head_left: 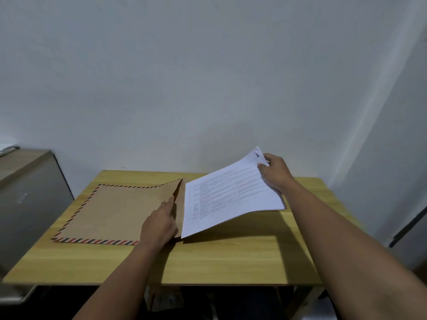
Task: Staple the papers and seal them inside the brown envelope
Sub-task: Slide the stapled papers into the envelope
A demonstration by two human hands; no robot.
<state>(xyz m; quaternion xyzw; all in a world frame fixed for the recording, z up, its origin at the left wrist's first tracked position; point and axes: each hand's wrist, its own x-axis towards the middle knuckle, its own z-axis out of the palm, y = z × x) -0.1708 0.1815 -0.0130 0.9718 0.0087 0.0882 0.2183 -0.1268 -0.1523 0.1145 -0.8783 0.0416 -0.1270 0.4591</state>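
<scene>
A brown envelope (pixel 115 211) with a red and dark striped border lies flat on the left half of the wooden table (pixel 231 259). Its mouth faces right and stands raised. My left hand (pixel 160 224) grips the upper layer of that mouth and holds it up. A stack of white printed papers (pixel 231 197) hangs tilted just right of the envelope, its left edge at the mouth. My right hand (pixel 275 173) pinches the stack's far right corner. No stapler is in view.
A grey cabinet (pixel 30 197) stands left of the table. A white wall (pixel 208 77) rises right behind the table's far edge. A white panel with a dark handle (pixel 409 229) is at the right. Bare tabletop lies in front of the envelope and papers.
</scene>
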